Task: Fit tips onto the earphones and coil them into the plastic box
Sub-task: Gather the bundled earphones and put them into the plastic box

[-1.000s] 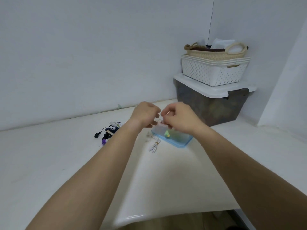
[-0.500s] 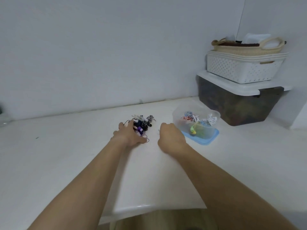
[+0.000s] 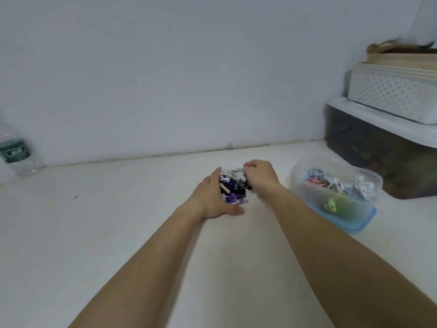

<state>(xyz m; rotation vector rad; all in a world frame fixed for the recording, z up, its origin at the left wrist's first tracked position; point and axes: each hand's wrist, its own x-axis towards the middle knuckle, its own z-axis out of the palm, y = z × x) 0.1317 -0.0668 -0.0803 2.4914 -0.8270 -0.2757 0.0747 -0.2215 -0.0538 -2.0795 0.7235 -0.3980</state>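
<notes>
A tangled pile of earphones [image 3: 233, 185], black, white and purple, lies on the white table [image 3: 118, 233]. My left hand [image 3: 212, 197] cups the pile from its left side, fingers curled around it. My right hand [image 3: 260, 175] is on the pile's right, fingers pinched on a white cord at the top. To the right stands the clear plastic box [image 3: 307, 192] on a blue lid, holding several coiled earphones, white, blue, orange and one green.
A dark storage bin with a white lid [image 3: 378, 147] stands at the back right, with a white perforated basket [image 3: 390, 91] and a woven basket [image 3: 402, 55] stacked on it. A water bottle [image 3: 16, 152] stands at the far left by the wall.
Both hands have left the plastic box and moved left to the earphone pile. My left hand reached it first; my right hand now pinches a cord there.
</notes>
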